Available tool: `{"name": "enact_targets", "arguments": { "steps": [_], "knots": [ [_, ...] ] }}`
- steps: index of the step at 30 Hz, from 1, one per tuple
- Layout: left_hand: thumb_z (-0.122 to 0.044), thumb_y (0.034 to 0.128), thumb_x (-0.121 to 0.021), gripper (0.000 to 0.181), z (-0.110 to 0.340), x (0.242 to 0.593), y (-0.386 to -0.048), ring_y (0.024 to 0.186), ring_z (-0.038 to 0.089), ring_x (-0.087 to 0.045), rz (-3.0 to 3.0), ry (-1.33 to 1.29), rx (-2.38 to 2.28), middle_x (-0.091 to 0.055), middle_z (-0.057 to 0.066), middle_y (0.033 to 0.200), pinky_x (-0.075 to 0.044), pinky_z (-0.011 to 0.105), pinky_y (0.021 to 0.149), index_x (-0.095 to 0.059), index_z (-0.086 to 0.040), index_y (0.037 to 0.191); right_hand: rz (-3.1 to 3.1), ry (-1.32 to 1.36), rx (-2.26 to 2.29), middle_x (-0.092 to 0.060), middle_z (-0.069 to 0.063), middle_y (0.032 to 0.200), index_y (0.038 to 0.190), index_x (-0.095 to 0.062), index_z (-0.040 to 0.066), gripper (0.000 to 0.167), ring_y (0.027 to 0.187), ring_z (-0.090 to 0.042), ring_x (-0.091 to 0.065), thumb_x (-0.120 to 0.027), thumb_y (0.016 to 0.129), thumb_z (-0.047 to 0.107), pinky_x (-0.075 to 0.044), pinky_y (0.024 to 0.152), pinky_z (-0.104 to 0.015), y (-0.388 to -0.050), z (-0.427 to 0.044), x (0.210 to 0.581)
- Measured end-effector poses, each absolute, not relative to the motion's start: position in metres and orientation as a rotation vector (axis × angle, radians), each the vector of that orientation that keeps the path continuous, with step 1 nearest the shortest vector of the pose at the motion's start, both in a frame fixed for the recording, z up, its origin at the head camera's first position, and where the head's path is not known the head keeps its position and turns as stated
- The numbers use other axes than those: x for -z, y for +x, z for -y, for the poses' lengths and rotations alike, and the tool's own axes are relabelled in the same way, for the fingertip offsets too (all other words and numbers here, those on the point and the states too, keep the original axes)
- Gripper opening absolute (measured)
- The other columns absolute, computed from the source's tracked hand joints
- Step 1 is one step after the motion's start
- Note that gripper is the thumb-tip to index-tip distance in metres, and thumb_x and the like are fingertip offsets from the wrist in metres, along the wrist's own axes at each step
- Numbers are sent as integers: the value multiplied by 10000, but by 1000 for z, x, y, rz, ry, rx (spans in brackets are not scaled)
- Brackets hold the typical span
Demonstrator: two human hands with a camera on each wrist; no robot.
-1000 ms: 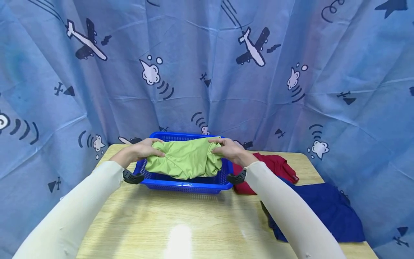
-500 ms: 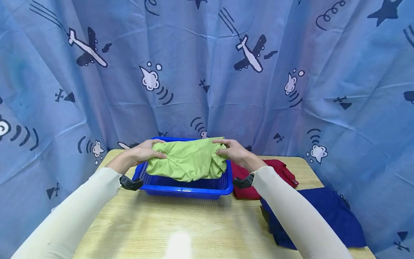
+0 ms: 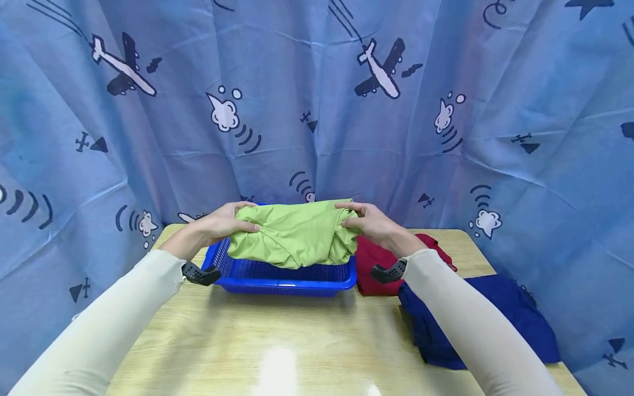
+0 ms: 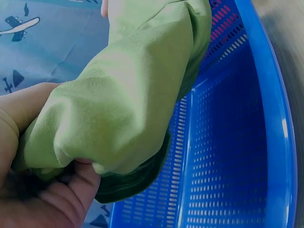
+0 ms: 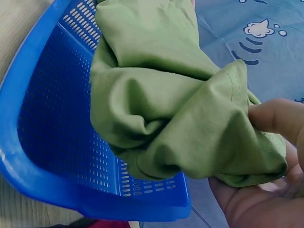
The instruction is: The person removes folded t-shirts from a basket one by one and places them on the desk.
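Note:
A lime-green folded garment (image 3: 297, 234) hangs over the blue plastic basket (image 3: 289, 284), bunched and creased at both ends. My left hand (image 3: 223, 223) pinches its left end, thumb on the near side. At the opposite end, my right hand (image 3: 373, 223) grips the cloth between thumb and fingers. In the left wrist view the garment (image 4: 118, 104) droops in a thick fold, with the perforated basket (image 4: 278, 118) below. The right wrist view shows loose folds and a stitched hem on the garment (image 5: 166, 104). The basket's visible floor is bare.
Right of the basket lies a dark red garment (image 3: 376, 264), partly behind my right wrist. A navy blue garment (image 3: 510, 319) lies nearer, at the right edge of the wooden table (image 3: 238, 341). A blue patterned curtain (image 3: 277, 148) hangs behind.
Both hands have lifted the green garment slightly and shifted it a little to the right relative to the basket. Both grips stay the same. The head view has tilted slightly.

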State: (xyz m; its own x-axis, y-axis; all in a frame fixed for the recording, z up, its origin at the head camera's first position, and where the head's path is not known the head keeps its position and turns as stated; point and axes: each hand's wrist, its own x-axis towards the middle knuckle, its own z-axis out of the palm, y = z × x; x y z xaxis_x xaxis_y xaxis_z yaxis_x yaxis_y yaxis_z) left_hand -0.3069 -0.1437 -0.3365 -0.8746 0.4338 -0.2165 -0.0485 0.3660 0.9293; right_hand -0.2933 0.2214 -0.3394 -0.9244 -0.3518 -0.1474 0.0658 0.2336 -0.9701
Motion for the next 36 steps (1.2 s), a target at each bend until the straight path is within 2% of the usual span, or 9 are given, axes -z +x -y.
{"name": "enact_targets", "arguments": {
  "steps": [4, 7, 10, 14, 16, 18, 22, 28, 36],
  "knots": [
    [-81, 909, -712, 731, 143, 333, -305, 769, 83, -667, -2215, 347, -1513, -622, 36, 1144, -580, 237, 735, -324, -65, 1528, -2199, -277, 1724, -563, -38, 1221, 1552, -408, 114, 586, 930, -50, -617, -536, 993, -8, -532, 754, -198, -291, -226, 335],
    [-75, 904, -715, 731, 141, 333, -303, 781, 82, -667, -2201, 354, -1521, -623, 41, 1156, -579, 236, 741, -327, -59, 1523, -2212, -277, 1707, -541, -59, 1252, 1554, -407, 125, 584, 948, -65, -619, -533, 997, -3, -532, 764, -204, -288, -231, 333],
    [-62, 894, -720, 733, 138, 335, -301, 771, 79, -666, -2189, 368, -1545, -637, 22, 1129, -578, 231, 735, -333, -54, 1518, -2228, -290, 1692, -570, -16, 1073, 1553, -409, 127, 582, 865, -64, -598, -544, 999, 11, -508, 726, -200, -284, -236, 331],
    [-47, 893, -715, 714, 134, 336, -300, 770, 81, -666, -2171, 403, -1586, -656, 3, 1102, -576, 227, 732, -348, -57, 1506, -2282, -292, 1654, -496, 82, 728, 1541, -433, 143, 579, 545, -48, -435, -578, 990, 42, -400, 562, -180, -282, -243, 326],
    [-36, 893, -710, 694, 130, 335, -299, 774, 82, -668, -2161, 417, -1611, -661, 4, 1104, -576, 227, 728, -364, -57, 1495, -2305, -295, 1643, -472, 105, 674, 1537, -442, 153, 577, 490, -43, -379, -590, 988, 57, -360, 518, -176, -281, -247, 324],
    [-20, 895, -702, 678, 126, 335, -298, 779, 84, -671, -2149, 427, -1636, -659, 11, 1112, -577, 227, 721, -373, -56, 1487, -2299, -314, 1653, -550, 115, 739, 1540, -433, 140, 577, 541, -21, -473, -587, 990, 56, -419, 538, -160, -280, -252, 322],
    [-16, 900, -702, 675, 115, 335, -294, 757, 96, -684, -2125, 419, -1654, -665, 24, 1116, -590, 243, 706, -379, -73, 1490, -2251, -336, 1686, -659, 87, 1047, 1557, -389, 95, 582, 878, -18, -647, -546, 1002, 13, -553, 732, -181, -276, -263, 323],
    [-25, 881, -729, 678, 102, 333, -289, 748, 113, -692, -2132, 398, -1656, -672, 47, 1134, -599, 263, 697, -420, -117, 1476, -2243, -359, 1692, -670, 101, 1138, 1567, -357, 69, 595, 953, -25, -672, -533, 1003, -1, -582, 776, -204, -270, -278, 321],
    [-27, 887, -727, 682, 90, 330, -287, 777, 112, -688, -2142, 429, -1659, -666, 90, 1196, -597, 260, 714, -412, -106, 1487, -2215, -385, 1713, -648, 118, 1196, 1576, -318, 41, 612, 1023, -10, -651, -533, 1006, -8, -578, 811, -201, -267, -290, 316]
  ]
}}
